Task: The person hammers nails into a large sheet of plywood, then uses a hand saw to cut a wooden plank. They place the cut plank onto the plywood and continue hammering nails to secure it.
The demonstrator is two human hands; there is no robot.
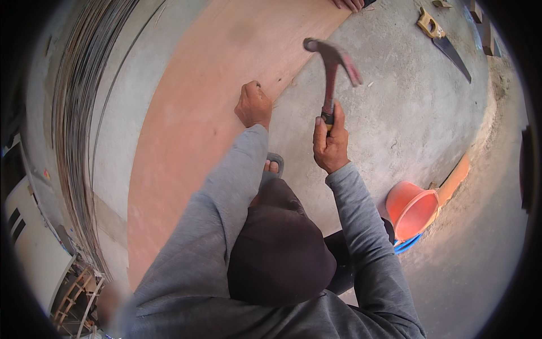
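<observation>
My right hand (332, 146) is wrapped round the black-and-yellow grip of a claw hammer (330, 85). The hammer is raised, and its head and red claw are slightly blurred. My left hand (253, 106) rests closed on a long reddish-brown plywood sheet (186, 113), close to the sheet's right edge. Its thumb and fingers are pressed together; whatever they pinch is too small or hidden to make out. A small dark spot marks the sheet just to the right of that hand.
Another person's hand (351, 4) lies on the far end of the plywood. A handsaw (446, 48) with a wooden handle is on the concrete floor (389, 113) at far right. An orange-red bucket (403, 206) stands right of my knee. Long thin rods (70, 113) are bundled along the left.
</observation>
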